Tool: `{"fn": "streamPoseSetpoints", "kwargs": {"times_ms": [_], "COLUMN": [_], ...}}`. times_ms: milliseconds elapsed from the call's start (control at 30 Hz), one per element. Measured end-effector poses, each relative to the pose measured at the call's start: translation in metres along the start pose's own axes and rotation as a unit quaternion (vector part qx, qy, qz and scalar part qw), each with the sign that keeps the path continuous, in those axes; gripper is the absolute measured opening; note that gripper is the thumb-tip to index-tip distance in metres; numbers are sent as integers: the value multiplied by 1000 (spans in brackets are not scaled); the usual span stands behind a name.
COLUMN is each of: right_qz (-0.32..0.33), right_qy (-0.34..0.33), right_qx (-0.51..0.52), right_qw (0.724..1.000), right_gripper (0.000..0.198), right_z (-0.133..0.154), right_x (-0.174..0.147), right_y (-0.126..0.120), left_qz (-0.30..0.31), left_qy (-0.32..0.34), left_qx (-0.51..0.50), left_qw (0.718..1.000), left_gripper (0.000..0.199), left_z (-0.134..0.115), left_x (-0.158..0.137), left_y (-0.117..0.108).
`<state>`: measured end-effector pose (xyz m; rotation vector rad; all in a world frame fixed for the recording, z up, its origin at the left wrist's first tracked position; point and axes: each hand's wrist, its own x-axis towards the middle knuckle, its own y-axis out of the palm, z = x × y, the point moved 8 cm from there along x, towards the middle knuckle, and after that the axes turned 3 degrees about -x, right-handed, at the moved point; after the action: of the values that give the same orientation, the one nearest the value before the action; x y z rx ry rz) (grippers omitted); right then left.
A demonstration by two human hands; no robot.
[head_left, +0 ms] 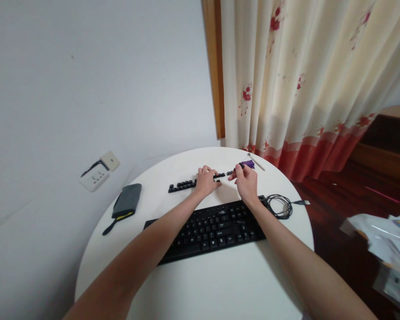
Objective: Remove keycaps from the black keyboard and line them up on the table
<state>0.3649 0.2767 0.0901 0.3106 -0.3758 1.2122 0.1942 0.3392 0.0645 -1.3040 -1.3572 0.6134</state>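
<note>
Beyond one keyboard (213, 231), near the desk edge (196, 154), left hand (206, 180) covers keys (184, 185), grip unclear; right hand (247, 181) pinches one dark piece (242, 166).

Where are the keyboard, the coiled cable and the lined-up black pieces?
Keyboard (218, 226), head view: on keys near its middle.
Coiled cable (290, 208), head view: on the coil's right side.
Lined-up black pieces (182, 185), head view: toward their left end.

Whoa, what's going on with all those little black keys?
A person's left hand is over rows of black keycaps on the round white table, while the right hand seems to pinch a small dark piece, too tiny to make out. The black keyboard lies nearer, under the forearms, its coiled cable on the right.
</note>
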Motion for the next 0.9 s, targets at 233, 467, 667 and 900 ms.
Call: {"fn": "streamPoseSetpoints", "kwargs": {"times_ms": [233,467,667,900], "right_qz": [6,23,19,28], "right_qy": [5,10,9,7], "right_qx": [-10,0,-5,-12], "right_qw": [1000,1000,1000,1000], "right_gripper": [42,41,44,42], "right_z": [-1,-4,-7,-6], "right_x": [0,-1,0,-1], "right_y": [1,4,4,4], "left_qz": [-25,-36,-23,10], "left_qy": [-35,-54,-43,78], "left_qx": [8,-3,-2,4], "left_qw": [999,998,999,997], "left_gripper": [46,48,50,31], "left_z": [7,15,11,-8], "left_x": [1,1,-2,-12], "left_y": [-2,-2,-3,-3]}}
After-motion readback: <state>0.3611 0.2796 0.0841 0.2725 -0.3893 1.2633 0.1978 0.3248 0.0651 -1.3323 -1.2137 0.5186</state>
